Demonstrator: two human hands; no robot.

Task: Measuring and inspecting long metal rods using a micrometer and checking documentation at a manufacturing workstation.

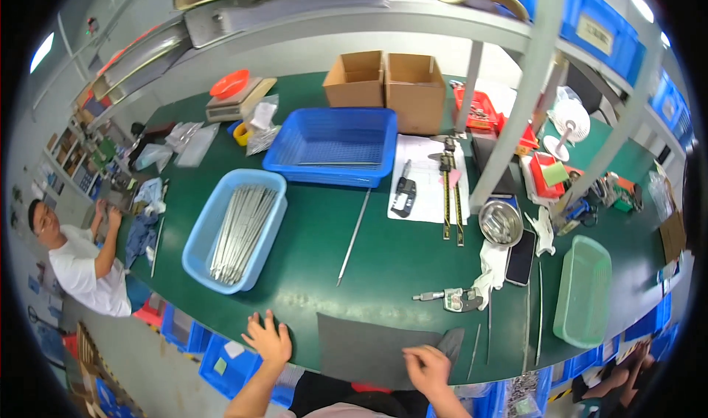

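Gray sheet (361, 344) lies at front edge of counter (402, 248); L hand (271, 342) beside it, fingers spread; R hand (429, 368) over it, fingers curled, pinch unclear. Rumpled rt. end prob. best smoothed flat.

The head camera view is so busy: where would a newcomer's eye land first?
Probably on the light-blue plastic tub left of centre, with its sheaf of thin metal rods, and the deeper-blue plastic basket just behind it to the right. Next, at the near edge of the green table, come the left hand, fingers spread, and the right hand at the right part of the dark grey sheet.
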